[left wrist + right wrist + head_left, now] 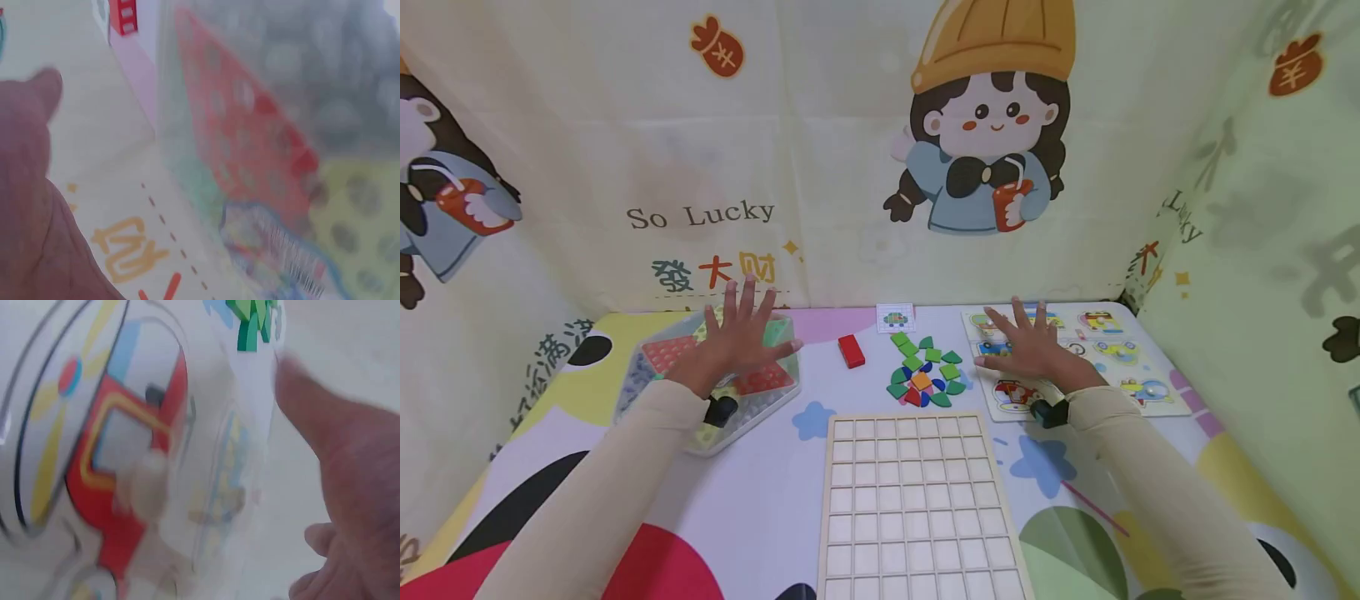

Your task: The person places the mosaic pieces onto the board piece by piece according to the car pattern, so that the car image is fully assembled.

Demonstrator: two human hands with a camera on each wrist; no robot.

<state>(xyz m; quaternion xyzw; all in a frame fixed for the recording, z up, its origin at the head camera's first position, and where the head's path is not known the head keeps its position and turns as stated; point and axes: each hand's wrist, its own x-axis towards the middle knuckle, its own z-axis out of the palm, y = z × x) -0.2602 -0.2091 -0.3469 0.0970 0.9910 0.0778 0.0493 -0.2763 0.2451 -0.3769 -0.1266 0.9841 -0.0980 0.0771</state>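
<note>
My left hand (730,346) is held with fingers spread over a hexagonal see-through box (771,408) at the left. Dotted triangular sections in red, yellow and green show in that box, and in the left wrist view its label (281,250) carries a barcode. Over the left part of a white knobbed puzzle board (1172,402) with vehicle pictures, my right hand (1037,350) spreads its fingers too. Neither hand holds anything. Between them lies a loose cluster of green, blue, red and orange flat pieces (921,381), beside a red block (852,352).
A wooden grid tray (891,500) of square cells lies at the front centre. Behind the pieces, a small card (896,318) with a coloured grid picture is near the back edge. A printed cloth wall (835,150) closes off the back and the sides.
</note>
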